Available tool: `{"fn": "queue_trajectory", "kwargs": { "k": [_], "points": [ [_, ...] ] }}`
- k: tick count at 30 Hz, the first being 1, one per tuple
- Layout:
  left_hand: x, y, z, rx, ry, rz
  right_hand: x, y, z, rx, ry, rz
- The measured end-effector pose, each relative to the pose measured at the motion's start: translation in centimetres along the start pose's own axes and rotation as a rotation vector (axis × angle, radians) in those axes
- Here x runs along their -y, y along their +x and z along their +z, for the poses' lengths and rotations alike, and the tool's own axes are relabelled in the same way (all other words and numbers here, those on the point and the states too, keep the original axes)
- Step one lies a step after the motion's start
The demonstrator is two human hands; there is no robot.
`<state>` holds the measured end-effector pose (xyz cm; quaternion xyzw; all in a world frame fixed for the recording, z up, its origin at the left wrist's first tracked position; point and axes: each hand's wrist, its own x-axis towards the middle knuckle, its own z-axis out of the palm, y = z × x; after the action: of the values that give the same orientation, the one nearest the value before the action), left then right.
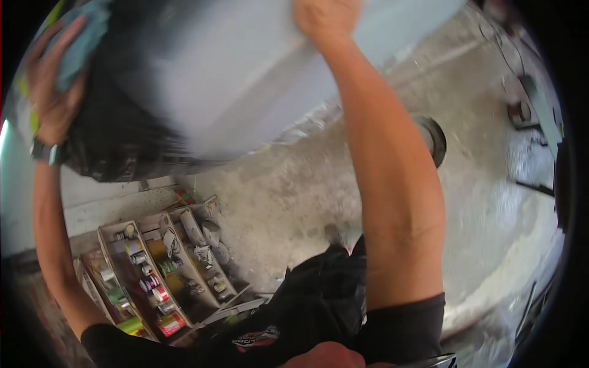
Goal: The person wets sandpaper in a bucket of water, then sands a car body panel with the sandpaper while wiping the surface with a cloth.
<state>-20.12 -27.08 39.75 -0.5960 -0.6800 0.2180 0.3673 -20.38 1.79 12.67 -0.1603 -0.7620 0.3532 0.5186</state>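
Note:
A large pale grey, smooth panel (pixel 239 67) fills the upper middle, blurred by motion. Black plastic sheeting (pixel 123 132) covers its left side and lower left edge. At the upper left, my left hand (pixel 52 92) has its fingers round a crumpled blue-green cloth (pixel 89 37) and is beside the black sheeting. My right hand (pixel 328 15) is against the panel near the top edge of the view. It looks closed, with its fingers curled; they are blurred and partly cut off, so anything in them is hidden.
Low at the left stands an open wooden shelf unit (pixel 169 239) with cans, bottles and tools. A round dark-rimmed object (pixel 432 141) rests on the concrete floor (pixel 288 202) behind my right forearm. Stands and a cable (pixel 503 46) line the far right.

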Motion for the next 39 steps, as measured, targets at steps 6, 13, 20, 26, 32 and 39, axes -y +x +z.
{"fn": "queue_trajectory", "kwargs": {
  "k": [6, 13, 20, 26, 32, 39],
  "points": [
    [-0.3, -0.7, -2.6, -0.068, -0.162, -0.083, 8.5, -8.0, 1.0, 0.026, 0.168, 0.106],
    [1.1, -0.9, -2.3, -0.032, -0.167, -0.007, 13.8, -24.1, 0.3, 0.424, 0.036, -0.219],
    [1.4, -1.0, -2.4, -0.073, -0.133, -0.046, 9.3, -9.3, 1.3, 0.069, 0.086, 0.243],
    [0.5, -1.5, -2.1, -0.066, -0.181, -0.086, 21.3, -23.9, 0.9, 0.425, 0.382, 0.291],
    [1.5, -1.1, -3.0, -0.190, -0.141, -0.055, 9.9, -5.3, 0.5, 0.134, 0.270, 0.483],
    [1.0, -1.7, -1.4, -0.118, -0.165, -0.088, 20.0, -22.7, 1.9, 0.305, 0.254, 0.280]
  ]
}}
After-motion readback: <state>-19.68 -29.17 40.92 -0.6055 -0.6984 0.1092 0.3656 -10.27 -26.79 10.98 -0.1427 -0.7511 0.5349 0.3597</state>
